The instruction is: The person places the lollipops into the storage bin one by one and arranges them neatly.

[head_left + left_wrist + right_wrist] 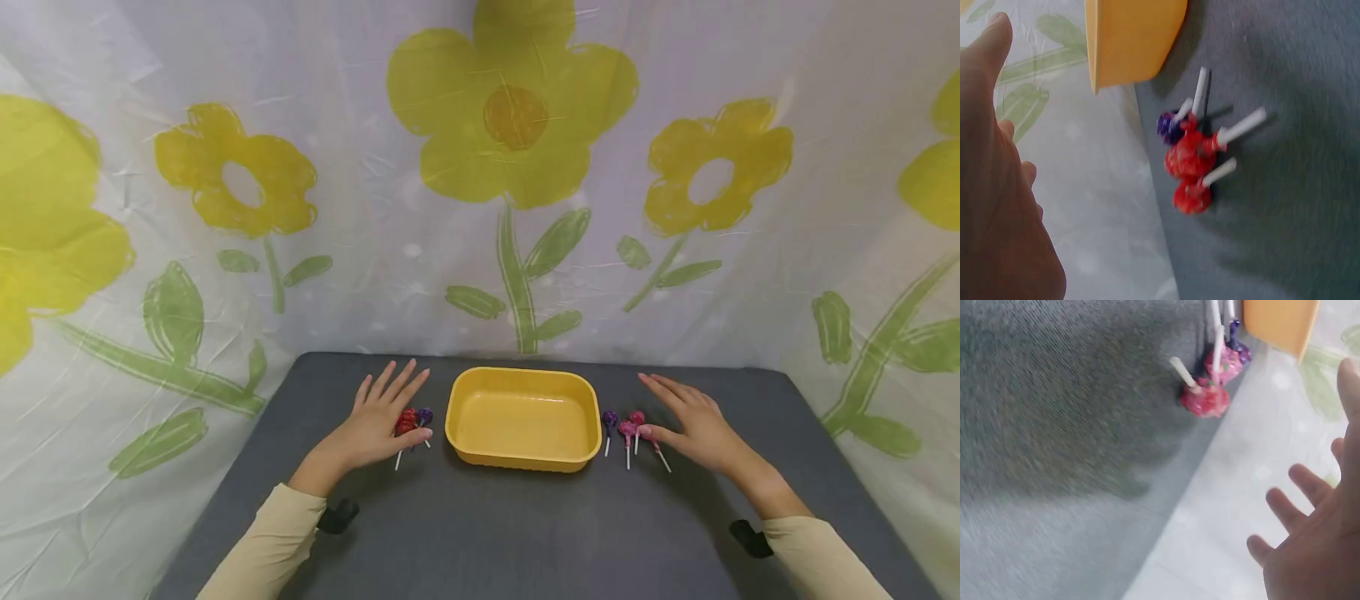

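Note:
My left hand hovers with spread fingers over the left lollipops, holding nothing. Red lollipops and a purple lollipop lie bunched there, partly hidden by the hand in the head view. On the other side my right hand is held out with straight fingers, also holding nothing. Near its thumb lie pink lollipops and another purple lollipop, their white sticks pointing toward me. Between the two groups stands a yellow rectangular tub with nothing inside.
Everything sits on a dark grey table. Right behind its far edge hangs a pale curtain printed with yellow flowers and green leaves. A dark wrist strap piece shows below the left sleeve, and a similar one at the right.

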Demonstrator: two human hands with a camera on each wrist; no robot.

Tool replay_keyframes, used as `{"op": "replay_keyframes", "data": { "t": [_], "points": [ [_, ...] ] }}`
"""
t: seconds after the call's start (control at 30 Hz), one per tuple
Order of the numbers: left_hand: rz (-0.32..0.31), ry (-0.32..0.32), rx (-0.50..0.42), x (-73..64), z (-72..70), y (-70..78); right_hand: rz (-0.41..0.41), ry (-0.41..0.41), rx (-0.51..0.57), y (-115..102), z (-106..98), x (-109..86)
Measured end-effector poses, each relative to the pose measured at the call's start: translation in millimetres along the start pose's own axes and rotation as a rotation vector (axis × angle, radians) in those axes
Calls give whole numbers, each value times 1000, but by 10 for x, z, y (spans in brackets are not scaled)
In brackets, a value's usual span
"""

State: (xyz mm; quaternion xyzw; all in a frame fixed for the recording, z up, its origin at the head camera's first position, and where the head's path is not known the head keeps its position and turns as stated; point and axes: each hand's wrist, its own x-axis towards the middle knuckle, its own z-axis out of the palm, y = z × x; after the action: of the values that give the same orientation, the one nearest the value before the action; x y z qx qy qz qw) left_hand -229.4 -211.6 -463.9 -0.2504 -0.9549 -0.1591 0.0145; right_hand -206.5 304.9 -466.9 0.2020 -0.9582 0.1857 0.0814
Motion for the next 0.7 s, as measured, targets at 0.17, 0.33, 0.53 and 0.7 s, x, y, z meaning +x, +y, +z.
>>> {"op": "replay_keyframes", "data": {
  "t": [0.17, 0.33, 0.53, 0.7],
  "points": [
    [2, -20, -66, 49, 151, 66, 52, 1, 88, 90, 109, -18],
    [4, -55, -96, 119, 295, 98, 123, 0, 176, 193, 220, -6],
    [-21, -77, -105, 180, 439, 79, 179, 10, 254, 302, 323, -5],
    [-24, -77, -115, 207, 509, 81, 199, 14, 277, 363, 362, -5]
  ]
}}
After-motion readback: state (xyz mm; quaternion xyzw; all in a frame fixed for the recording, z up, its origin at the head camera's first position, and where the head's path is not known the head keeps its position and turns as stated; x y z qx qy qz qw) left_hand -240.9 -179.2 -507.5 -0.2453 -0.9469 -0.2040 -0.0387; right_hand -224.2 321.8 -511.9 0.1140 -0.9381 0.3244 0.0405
